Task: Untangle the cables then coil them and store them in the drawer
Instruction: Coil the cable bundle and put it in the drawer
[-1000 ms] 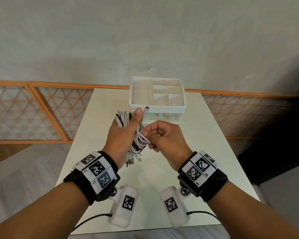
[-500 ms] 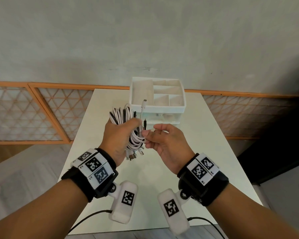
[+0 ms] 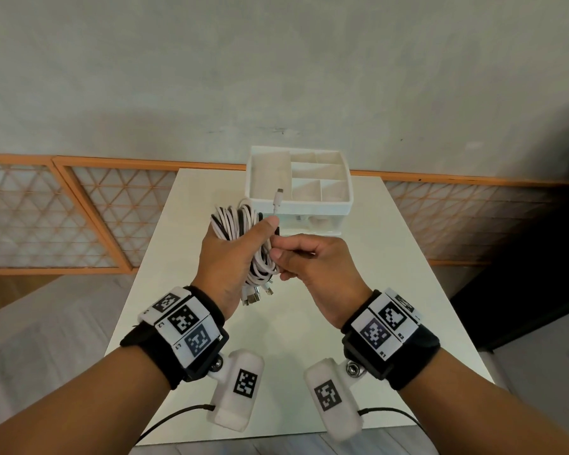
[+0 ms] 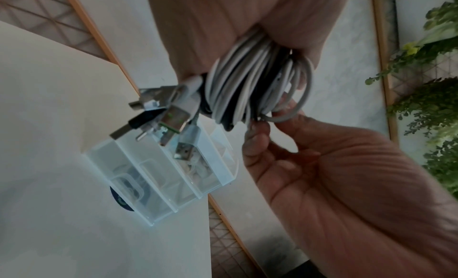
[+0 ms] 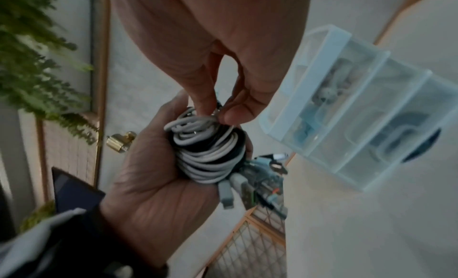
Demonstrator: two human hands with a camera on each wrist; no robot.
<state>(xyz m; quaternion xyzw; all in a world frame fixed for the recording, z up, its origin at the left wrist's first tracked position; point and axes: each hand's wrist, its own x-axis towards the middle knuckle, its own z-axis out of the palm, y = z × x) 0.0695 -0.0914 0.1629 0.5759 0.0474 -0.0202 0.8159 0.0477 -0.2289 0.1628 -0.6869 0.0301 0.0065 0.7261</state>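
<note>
Left hand [image 3: 232, 254] clenches coiled cables [image 3: 240, 221] above table [image 3: 391, 257], keeping loops together; right hand [image 3: 312, 261] pinches one white strand, likely tucking its tail. Drawer organizer [image 3: 347, 205] sits just beyond; cables not stored yet.

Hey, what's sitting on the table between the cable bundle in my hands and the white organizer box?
Nothing: in the head view the table is bare between the cable bundle and the organizer box. One white plug end sticks up across the box's front.
</note>
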